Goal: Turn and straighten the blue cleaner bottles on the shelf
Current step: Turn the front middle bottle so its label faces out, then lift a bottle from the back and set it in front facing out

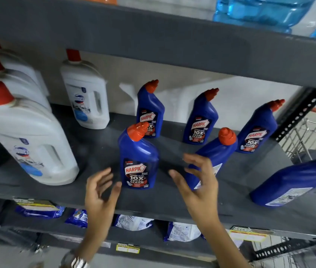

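Note:
Several blue cleaner bottles with red caps stand on a dark grey shelf [236, 194]. The front bottle [138, 159] shows its label forward. Behind it, three bottles [150, 111] [201, 120] [256, 130] also face forward. A bottle [214, 153] right of the front one shows its back label, as does the far-right bottle [292, 182]. My left hand [100, 192] hovers open just left of the front bottle. Between the front bottle and the turned one, my right hand [197, 182] is open, fingers spread close to the turned bottle.
Large white jugs with red caps [31, 144] [85, 95] fill the shelf's left side. Blue and white packets [134, 222] lie on the shelf below. Clear blue containers [261, 10] sit on the shelf above. A wire trolley [308, 138] stands at the right.

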### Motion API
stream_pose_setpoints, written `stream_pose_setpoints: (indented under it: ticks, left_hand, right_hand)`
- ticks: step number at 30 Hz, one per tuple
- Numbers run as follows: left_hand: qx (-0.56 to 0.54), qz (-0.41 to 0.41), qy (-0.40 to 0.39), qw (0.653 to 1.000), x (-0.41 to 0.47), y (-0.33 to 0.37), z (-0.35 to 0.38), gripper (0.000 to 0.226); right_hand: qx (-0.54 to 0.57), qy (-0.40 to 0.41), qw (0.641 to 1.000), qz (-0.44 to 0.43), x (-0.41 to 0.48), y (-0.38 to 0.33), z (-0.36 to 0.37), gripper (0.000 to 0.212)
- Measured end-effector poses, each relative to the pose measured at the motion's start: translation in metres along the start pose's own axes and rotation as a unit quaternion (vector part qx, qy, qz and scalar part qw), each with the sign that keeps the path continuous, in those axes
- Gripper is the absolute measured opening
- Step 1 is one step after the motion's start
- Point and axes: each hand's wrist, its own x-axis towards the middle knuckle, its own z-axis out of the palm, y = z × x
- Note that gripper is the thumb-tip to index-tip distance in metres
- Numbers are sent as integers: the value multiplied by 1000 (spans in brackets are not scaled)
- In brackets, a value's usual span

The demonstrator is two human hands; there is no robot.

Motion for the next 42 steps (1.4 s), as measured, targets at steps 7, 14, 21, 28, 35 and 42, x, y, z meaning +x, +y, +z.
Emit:
stream_pose_setpoints:
  ticks: [7, 14, 21, 28, 35, 42]
  left_hand:
    - [-68, -36, -134, 988, -50, 11, 89, 33]
    - [-13, -69, -211, 975, -23, -2, 152, 54]
    - [-4, -74, -207, 976, -20, -6, 159, 45]
    - [33, 7, -255, 966, 15, 36, 163, 50]
    - [13, 25, -293, 956, 32, 69, 170, 49]
    - [59, 59, -65, 994, -21, 50, 183, 42]
  right_hand:
    - [43, 127, 990, 41, 9, 37, -84, 30]
    - [115, -86, 985, 96, 54, 55, -107, 51]
    - [113, -150, 977, 100, 68, 60, -109, 46]
    - [135, -150, 979, 32, 93, 31, -125, 42]
    - [148, -157, 976, 20, 116, -2, -140, 51]
    - [82, -96, 992, -15, 101, 3, -135, 46]
